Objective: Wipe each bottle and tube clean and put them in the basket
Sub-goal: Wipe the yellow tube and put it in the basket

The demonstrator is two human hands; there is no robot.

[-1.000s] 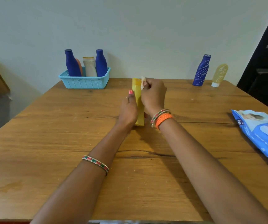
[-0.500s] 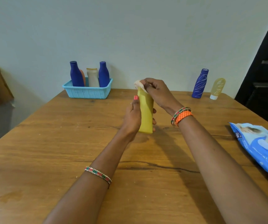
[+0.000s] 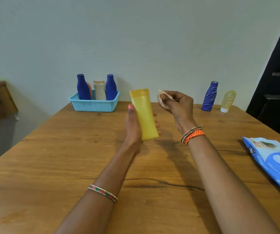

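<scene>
A wooden table [image 3: 55,162] fills the lower view, its far edge against a pale wall. At its right edge lies a blue wet-wipes pack [image 3: 274,162], partly cut off by the frame; white lettering reading "mee" runs sideways near its near-left corner, beside a printed picture too blurred to make out, and a white wipe pokes from its top. At the far-left corner sits a light blue plastic basket [image 3: 93,105], holding four containers upright: a dark blue bottle [image 3: 82,87] on the left, an orange container [image 3: 89,89] mostly hidden behind it, a pale translucent bottle [image 3: 99,90] in the middle, and another dark blue bottle [image 3: 110,87] on the right. No writing on these can be read.

Above the table's middle, the left hand [image 3: 133,125] grips a yellow tube [image 3: 144,114] around its lower half, holding it off the surface, cap end up and tilted slightly left; its face shows no readable label. Just beside it and apart from it, the right hand [image 3: 178,105] pinches a small, crumpled beige wipe [image 3: 162,98] between thumb and fingers.

Near the far-right corner stands a dark blue bottle with white line patterns [image 3: 209,96], leaning slightly, and just beside it a translucent yellow tube [image 3: 227,101] stands on its white cap. Any text on either is too small to read.
</scene>
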